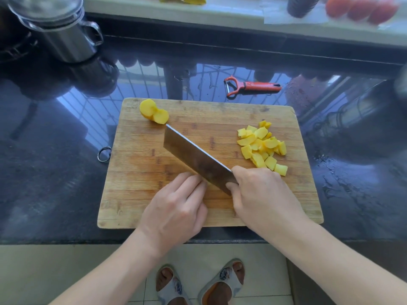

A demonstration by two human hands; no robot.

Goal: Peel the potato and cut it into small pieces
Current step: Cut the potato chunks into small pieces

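Item: peeled yellow potato remainder, upper left of frame, on far left corner of the rectangular wooden cutting board; looks like approx. 2–3 thick round slices leaning together, exact no. hard to tell. Handling (est.): light, firm, wet-cut faces likely slippery, rounded end apt to roll; best held w/ curled fingertips on top, flat cut face down, well clear of the edge. Item: heap of small yellow potato pieces, right-centre of frame, on board's right side; approx. 20 visible, some hidden under others; light, loose, easily scattered by a sweep of the blade. Item: broad rectangular steel cleaver, qty 1, centre of frame, lying diagonally over the board, tip just beside the slices; stiff, likely heavy for its size. Right hand: fingers wrapped tight round the cleaver's handle end, handle itself hidden. Left hand: fingers straight, tips against the blade's flat side near the heel, nothing gripped. Item: red-handled Y-shaped peeler, qty 1, upper right-centre, on the dark glossy stone bench beyond the board, well apart from both hands. Misc.: steel lidded pot w/ handle, qty 1, upper left corner; red tomatoes, approx. 3, blurred, on ledge at upper right. Status (est.): peeling done, roughly half or more diced; slices yet to be cut.
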